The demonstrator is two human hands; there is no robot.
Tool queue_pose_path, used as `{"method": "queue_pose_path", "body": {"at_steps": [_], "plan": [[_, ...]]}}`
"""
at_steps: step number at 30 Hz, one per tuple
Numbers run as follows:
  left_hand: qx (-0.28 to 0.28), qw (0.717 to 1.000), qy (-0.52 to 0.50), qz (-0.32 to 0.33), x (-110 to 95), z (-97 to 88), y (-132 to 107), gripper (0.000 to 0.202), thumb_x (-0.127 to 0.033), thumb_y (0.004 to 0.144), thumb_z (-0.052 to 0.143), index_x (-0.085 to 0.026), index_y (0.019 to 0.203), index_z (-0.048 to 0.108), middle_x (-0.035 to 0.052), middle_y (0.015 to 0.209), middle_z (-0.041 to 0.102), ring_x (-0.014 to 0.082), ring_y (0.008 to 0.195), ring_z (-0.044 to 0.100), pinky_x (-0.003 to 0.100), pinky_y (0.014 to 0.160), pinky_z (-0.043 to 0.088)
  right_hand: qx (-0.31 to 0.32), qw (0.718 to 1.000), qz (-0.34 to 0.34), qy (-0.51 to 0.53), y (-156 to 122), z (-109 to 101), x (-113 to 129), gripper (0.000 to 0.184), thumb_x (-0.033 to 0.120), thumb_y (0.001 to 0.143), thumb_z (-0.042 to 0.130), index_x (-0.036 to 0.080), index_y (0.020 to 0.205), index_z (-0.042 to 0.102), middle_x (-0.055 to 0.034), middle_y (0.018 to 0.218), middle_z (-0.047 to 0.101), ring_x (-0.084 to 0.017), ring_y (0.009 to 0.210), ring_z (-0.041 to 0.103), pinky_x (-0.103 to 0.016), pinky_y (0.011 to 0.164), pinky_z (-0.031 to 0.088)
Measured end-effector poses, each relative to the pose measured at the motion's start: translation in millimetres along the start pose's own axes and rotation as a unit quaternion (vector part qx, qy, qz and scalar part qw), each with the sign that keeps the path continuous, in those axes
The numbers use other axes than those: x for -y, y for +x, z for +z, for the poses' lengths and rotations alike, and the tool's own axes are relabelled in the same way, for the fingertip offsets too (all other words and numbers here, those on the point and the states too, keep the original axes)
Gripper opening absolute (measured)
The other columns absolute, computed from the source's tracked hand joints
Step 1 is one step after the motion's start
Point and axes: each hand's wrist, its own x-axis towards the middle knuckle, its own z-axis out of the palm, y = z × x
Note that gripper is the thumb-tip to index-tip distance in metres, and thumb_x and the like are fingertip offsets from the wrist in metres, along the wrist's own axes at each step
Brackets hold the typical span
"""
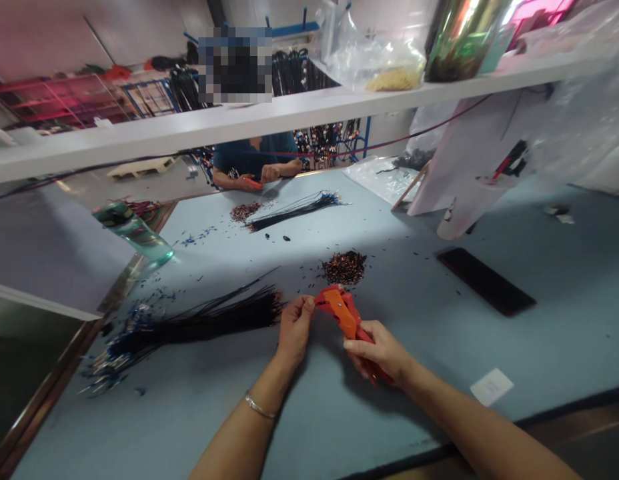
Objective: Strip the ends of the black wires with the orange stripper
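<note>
My right hand (377,350) grips the handles of an orange crimping tool (341,311) just above the blue table. My left hand (295,325) is pinched closed at the tool's jaws; what it holds there is too small to make out. A bundle of thin black wires (204,319) with blue and metal ends lies on the table left of my left hand. Beyond the tool sits a small heap of dark reddish metal pieces (344,267).
A co-worker's hands (262,177) work at the far side near a second wire bundle (294,210) and heap. A black phone (484,280) lies right, a white card (491,387) near the front edge, a green bottle (139,233) left. A white shelf (289,117) crosses overhead.
</note>
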Motion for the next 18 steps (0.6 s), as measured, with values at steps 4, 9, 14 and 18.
{"method": "queue_pose_path", "body": {"at_steps": [4, 9, 14, 18], "plan": [[0.001, 1.000, 0.009, 0.002, -1.8, 0.1, -1.0, 0.040, -0.052, 0.078, 0.059, -0.016, 0.063, 0.051, -0.0054, 0.055, 0.037, 0.0086, 0.053, 0.030, 0.021, 0.052, 0.026, 0.023, 0.998, 0.012, 0.052, 1.5, -4.5, -2.2, 0.031, 0.041, 0.069, 0.068, 0.018, 0.064, 0.048, 0.0054, 0.044, 0.049, -0.007, 0.032, 0.043, -0.017, 0.029, 0.033], [0.016, 0.999, 0.041, 0.030, -5.8, 1.6, -2.2, 0.030, -0.044, 0.078, 0.061, -0.015, 0.070, 0.057, -0.0029, 0.062, 0.046, 0.0098, 0.060, 0.038, 0.019, 0.056, 0.031, 0.028, 0.994, 0.029, 0.103, 1.9, -9.1, -2.6, 0.027, 0.036, 0.068, 0.068, 0.016, 0.067, 0.050, 0.0049, 0.047, 0.050, -0.007, 0.035, 0.045, -0.018, 0.035, 0.038], [0.015, 0.997, 0.066, 0.034, -5.7, 1.8, -0.9, 0.026, -0.038, 0.077, 0.061, -0.014, 0.069, 0.057, -0.0045, 0.058, 0.044, 0.0085, 0.056, 0.036, 0.019, 0.055, 0.029, 0.016, 0.993, 0.046, 0.108, -0.6, -13.1, 5.3, 0.023, 0.031, 0.065, 0.068, 0.016, 0.066, 0.052, 0.0047, 0.047, 0.050, -0.007, 0.035, 0.044, -0.019, 0.035, 0.037], [-0.041, 0.998, 0.031, 0.025, -0.6, -3.4, 3.7, 0.025, -0.038, 0.077, 0.061, -0.015, 0.069, 0.057, -0.0060, 0.057, 0.040, 0.0075, 0.052, 0.031, 0.020, 0.052, 0.026, -0.036, 0.989, 0.035, 0.141, -2.3, -25.0, 13.9, 0.020, 0.029, 0.066, 0.067, 0.016, 0.071, 0.053, 0.0047, 0.050, 0.050, -0.008, 0.038, 0.045, -0.020, 0.038, 0.039]]}}
